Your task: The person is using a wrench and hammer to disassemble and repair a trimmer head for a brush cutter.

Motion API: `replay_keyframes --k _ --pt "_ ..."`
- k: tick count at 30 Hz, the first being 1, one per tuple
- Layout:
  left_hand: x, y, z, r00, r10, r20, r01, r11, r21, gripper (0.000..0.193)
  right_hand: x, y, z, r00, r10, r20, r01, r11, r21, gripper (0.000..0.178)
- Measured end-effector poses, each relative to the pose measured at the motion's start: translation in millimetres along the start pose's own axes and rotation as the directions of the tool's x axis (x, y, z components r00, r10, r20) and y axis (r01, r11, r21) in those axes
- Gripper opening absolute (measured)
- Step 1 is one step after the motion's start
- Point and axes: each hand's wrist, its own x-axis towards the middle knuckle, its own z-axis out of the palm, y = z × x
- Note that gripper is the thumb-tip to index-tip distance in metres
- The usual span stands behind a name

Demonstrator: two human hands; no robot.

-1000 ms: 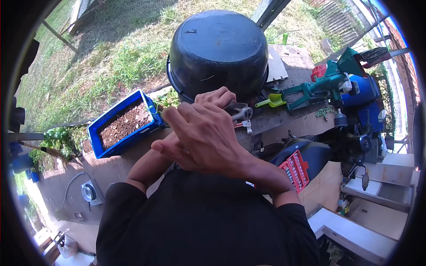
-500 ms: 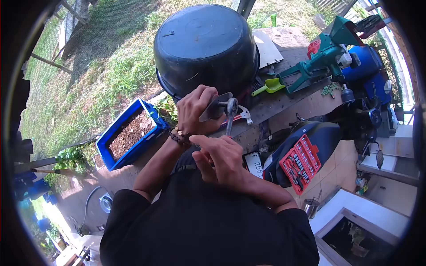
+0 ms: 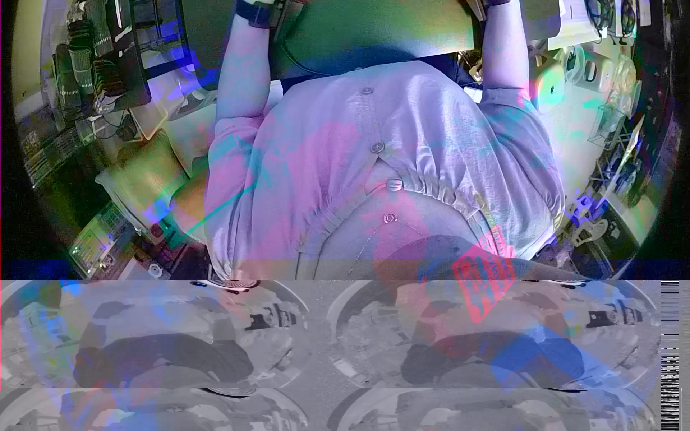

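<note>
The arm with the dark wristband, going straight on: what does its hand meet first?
Cannot tell: the wristband arm runs off the top edge, its hand unseen, and the picture is garbled.

The picture I get is badly corrupted, with smeared colours and grey bands below. I see two bare forearms, one (image 3: 241,72) and the other (image 3: 503,65), running up to the top edge. Both hands are cut off there, so I cannot tell their grip.

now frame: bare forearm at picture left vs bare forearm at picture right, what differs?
The bare forearm at picture left shows a dark wristband at the top edge; the bare forearm at picture right shows no clear band. The first tilts rightward going up, the second leftward. Both leave the short sleeves of a light buttoned shirt and run off the top edge, hands out of view.
</note>
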Motion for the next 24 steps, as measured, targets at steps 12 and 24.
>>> replay_keyframes --k 12,24 --pt "-10.0 -12.1 -36.8 0.991 0.062 0.122 -0.051 0.995 -0.087 0.044 3.8 67.3 -15.8 0.973 -0.221 0.062 0.224 0.973 -0.052 0.038" --pt "-25.7 -12.1 -78.1 0.966 0.186 0.178 -0.138 0.958 -0.252 0.049 47.5 70.2 -4.5 0.976 0.009 -0.216 0.101 0.867 0.489 0.045"
